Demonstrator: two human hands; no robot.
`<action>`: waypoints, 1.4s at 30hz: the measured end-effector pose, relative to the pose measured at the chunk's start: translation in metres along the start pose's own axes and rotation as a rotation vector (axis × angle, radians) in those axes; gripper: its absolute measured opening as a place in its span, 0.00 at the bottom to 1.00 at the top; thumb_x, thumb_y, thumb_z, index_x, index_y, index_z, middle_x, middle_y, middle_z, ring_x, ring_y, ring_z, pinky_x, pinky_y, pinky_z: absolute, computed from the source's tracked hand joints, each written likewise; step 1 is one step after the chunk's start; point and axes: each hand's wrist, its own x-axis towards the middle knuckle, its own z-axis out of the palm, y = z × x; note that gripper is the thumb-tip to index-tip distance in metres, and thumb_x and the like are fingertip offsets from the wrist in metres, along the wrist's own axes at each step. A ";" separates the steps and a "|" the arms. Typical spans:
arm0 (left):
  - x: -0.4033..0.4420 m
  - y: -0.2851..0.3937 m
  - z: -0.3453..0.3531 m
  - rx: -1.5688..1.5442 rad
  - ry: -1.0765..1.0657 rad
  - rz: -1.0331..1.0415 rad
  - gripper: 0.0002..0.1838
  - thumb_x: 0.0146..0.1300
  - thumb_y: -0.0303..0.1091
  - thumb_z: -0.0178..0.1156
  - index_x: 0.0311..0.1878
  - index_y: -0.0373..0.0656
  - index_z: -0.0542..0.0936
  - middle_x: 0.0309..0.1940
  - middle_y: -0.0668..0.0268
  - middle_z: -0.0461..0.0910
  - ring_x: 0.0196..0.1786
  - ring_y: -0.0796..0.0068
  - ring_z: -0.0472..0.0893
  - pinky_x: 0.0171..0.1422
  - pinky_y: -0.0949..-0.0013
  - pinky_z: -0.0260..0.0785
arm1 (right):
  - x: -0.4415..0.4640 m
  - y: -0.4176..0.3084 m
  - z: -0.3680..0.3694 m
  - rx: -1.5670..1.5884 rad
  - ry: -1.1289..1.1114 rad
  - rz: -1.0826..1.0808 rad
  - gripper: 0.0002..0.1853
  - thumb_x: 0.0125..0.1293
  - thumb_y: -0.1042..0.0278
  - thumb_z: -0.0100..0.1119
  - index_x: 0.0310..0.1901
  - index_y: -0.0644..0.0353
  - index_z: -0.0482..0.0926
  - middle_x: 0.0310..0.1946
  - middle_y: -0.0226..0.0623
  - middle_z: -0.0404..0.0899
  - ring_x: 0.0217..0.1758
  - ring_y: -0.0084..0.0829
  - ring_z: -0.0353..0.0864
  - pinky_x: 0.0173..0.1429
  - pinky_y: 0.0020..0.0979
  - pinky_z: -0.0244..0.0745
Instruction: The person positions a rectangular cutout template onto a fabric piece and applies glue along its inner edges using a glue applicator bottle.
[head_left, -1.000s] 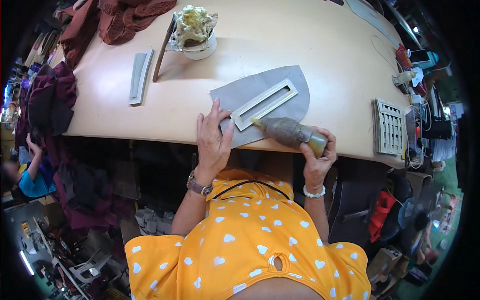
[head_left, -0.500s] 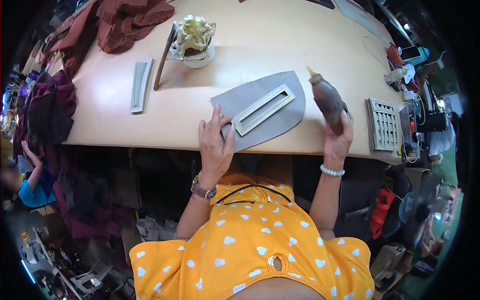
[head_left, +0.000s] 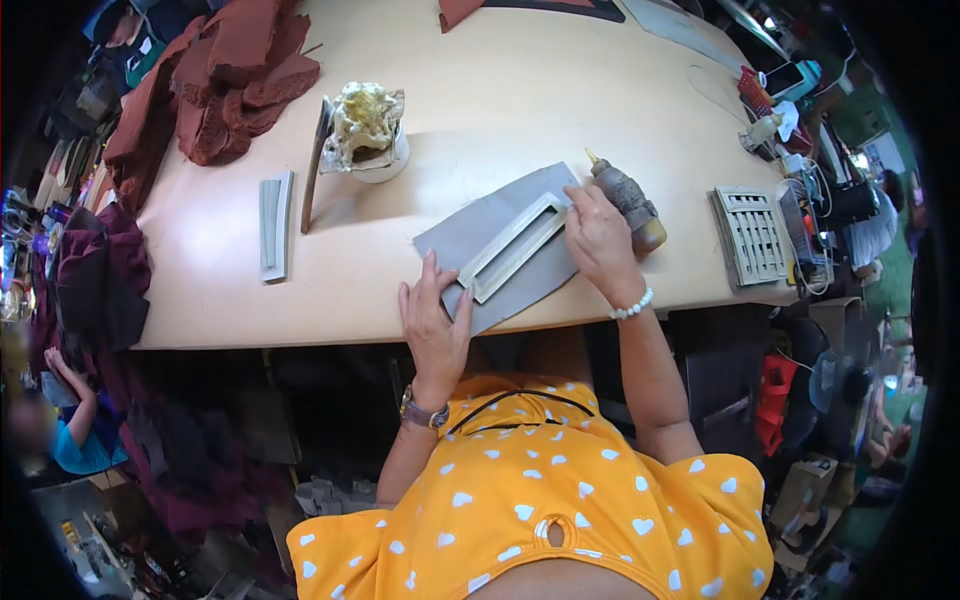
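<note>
A pale rectangular frame [head_left: 517, 247] with a long slot lies slantwise on a grey flat piece of sheet material [head_left: 465, 228]. My left hand [head_left: 436, 318] rests at the frame's lower-left end, its fingers spread and touching the frame and the sheet. At the upper-right end, my right hand [head_left: 600, 238] has its fingers curled together on the frame's edge; its fingertips are partly hidden. Just right of that hand is a brown, stained squeeze bottle [head_left: 630, 203] with a yellowish nozzle, on the table.
Left on the table [head_left: 350, 270] are pale strips [head_left: 275, 225]. A crusted white tub [head_left: 385, 160] stands behind, a brown stick [head_left: 316, 170] against it. Red-brown pieces [head_left: 240, 80] are heaped at far left. Slotted panels [head_left: 750, 235] lie at right. Other people are at the sides.
My right hand has put the bottle down on the table, let go of it, and moved left to the frame. My left hand stays at the frame's lower end. The camera view has shifted.
</note>
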 end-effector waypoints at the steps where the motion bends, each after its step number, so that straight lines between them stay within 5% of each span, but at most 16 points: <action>1: 0.000 0.000 0.000 0.001 0.004 -0.003 0.33 0.57 0.29 0.61 0.66 0.39 0.61 0.42 0.60 0.80 0.52 0.60 0.74 0.66 0.53 0.50 | 0.002 0.000 0.001 -0.028 -0.035 0.005 0.13 0.60 0.72 0.46 0.43 0.67 0.77 0.40 0.47 0.75 0.43 0.45 0.76 0.51 0.40 0.70; 9: 0.001 0.001 0.000 -0.004 0.009 0.006 0.33 0.57 0.29 0.61 0.66 0.39 0.61 0.42 0.60 0.80 0.52 0.60 0.74 0.65 0.54 0.51 | 0.005 -0.008 -0.007 -0.073 -0.068 0.007 0.15 0.60 0.71 0.43 0.41 0.66 0.79 0.40 0.47 0.76 0.47 0.46 0.74 0.53 0.40 0.69; 18: 0.000 0.001 -0.001 -0.004 0.004 -0.025 0.32 0.57 0.30 0.61 0.65 0.40 0.62 0.42 0.62 0.80 0.52 0.61 0.75 0.67 0.50 0.50 | 0.017 -0.012 -0.027 0.155 -0.013 -0.044 0.11 0.51 0.68 0.57 0.34 0.62 0.83 0.33 0.44 0.80 0.36 0.43 0.79 0.45 0.35 0.73; 24: 0.000 -0.002 0.002 0.015 0.005 -0.014 0.30 0.58 0.30 0.60 0.64 0.39 0.63 0.43 0.62 0.80 0.53 0.61 0.75 0.68 0.48 0.49 | 0.031 0.008 -0.043 0.490 -0.213 0.273 0.12 0.52 0.67 0.57 0.33 0.68 0.81 0.28 0.37 0.81 0.33 0.29 0.79 0.40 0.27 0.72; 27: 0.000 0.001 0.001 0.023 -0.006 -0.021 0.30 0.58 0.29 0.60 0.64 0.38 0.63 0.43 0.62 0.80 0.54 0.62 0.75 0.68 0.50 0.49 | 0.031 0.052 -0.088 0.729 -0.123 0.248 0.11 0.52 0.66 0.59 0.32 0.65 0.82 0.28 0.32 0.81 0.32 0.20 0.76 0.36 0.23 0.70; 34: 0.000 0.004 0.001 0.103 0.004 0.008 0.29 0.56 0.23 0.60 0.63 0.36 0.65 0.45 0.60 0.79 0.53 0.64 0.74 0.65 0.60 0.55 | 0.013 0.208 -0.231 0.652 0.193 0.634 0.08 0.52 0.62 0.59 0.32 0.53 0.80 0.23 0.22 0.76 0.27 0.15 0.71 0.35 0.21 0.65; 37: 0.001 0.005 0.001 0.016 -0.012 -0.051 0.30 0.57 0.27 0.60 0.64 0.38 0.63 0.43 0.62 0.80 0.52 0.62 0.75 0.69 0.51 0.47 | 0.004 0.252 -0.260 0.591 0.270 0.807 0.06 0.52 0.61 0.60 0.30 0.51 0.79 0.22 0.21 0.74 0.25 0.15 0.69 0.32 0.20 0.63; 42: -0.001 0.003 0.004 -0.049 0.004 -0.091 0.31 0.57 0.26 0.60 0.65 0.38 0.63 0.42 0.62 0.80 0.52 0.64 0.75 0.70 0.51 0.46 | -0.007 0.326 -0.263 0.591 0.272 0.952 0.06 0.49 0.60 0.62 0.27 0.50 0.77 0.20 0.21 0.74 0.22 0.16 0.70 0.29 0.20 0.62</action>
